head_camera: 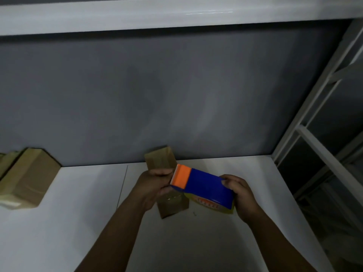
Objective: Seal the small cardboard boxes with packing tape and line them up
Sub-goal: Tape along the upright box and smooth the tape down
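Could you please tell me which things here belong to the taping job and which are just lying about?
Job in hand:
box, held in the left hand
tape dispenser, held in the right hand
boxes at the left

Just there:
table
rack
wall

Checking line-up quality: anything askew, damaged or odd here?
Nothing damaged or spilled. The small brown cardboard box, held by the left hand, lies skewed to the white table's back edge, under the blue-and-orange tape dispenser gripped by the right hand. The brown cardboard boxes at far left sit angled too.
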`<state>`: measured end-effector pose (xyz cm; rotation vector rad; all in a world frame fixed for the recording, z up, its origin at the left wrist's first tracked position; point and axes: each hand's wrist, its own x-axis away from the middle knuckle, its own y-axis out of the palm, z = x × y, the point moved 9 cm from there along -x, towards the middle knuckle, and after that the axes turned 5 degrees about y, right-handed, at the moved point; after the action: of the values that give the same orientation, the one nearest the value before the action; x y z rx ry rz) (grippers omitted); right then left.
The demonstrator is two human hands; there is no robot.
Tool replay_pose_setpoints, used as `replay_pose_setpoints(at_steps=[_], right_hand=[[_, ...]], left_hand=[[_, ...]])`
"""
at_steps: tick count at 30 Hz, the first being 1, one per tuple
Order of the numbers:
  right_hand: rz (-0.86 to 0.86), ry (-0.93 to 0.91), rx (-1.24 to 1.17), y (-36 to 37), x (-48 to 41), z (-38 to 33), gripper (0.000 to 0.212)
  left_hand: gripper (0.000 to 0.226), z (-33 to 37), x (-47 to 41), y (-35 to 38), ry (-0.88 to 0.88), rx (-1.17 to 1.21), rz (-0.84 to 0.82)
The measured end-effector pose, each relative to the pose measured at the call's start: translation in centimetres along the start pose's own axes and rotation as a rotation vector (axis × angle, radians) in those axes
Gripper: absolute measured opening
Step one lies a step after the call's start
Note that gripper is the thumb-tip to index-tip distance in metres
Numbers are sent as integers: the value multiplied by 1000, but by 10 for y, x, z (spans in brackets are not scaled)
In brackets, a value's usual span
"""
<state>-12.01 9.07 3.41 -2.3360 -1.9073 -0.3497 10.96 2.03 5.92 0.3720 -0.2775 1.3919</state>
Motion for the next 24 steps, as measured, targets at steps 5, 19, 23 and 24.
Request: replay_pose_setpoints(at_steps=[5,19,23,24], right_hand=[[-213,-18,163,29,9,-22,75],[-200,-291,793,65,12,-21,99],[-150,-332,597,53,19,-41,74],[-145,-336,571,52,21,-45,74]], left_hand=[[5,1,-1,-14,5,50,144],[10,21,6,-27,128,28,216],[6,28,10,-27,186,-46,239],[7,30,11,-25,195,-43,240]])
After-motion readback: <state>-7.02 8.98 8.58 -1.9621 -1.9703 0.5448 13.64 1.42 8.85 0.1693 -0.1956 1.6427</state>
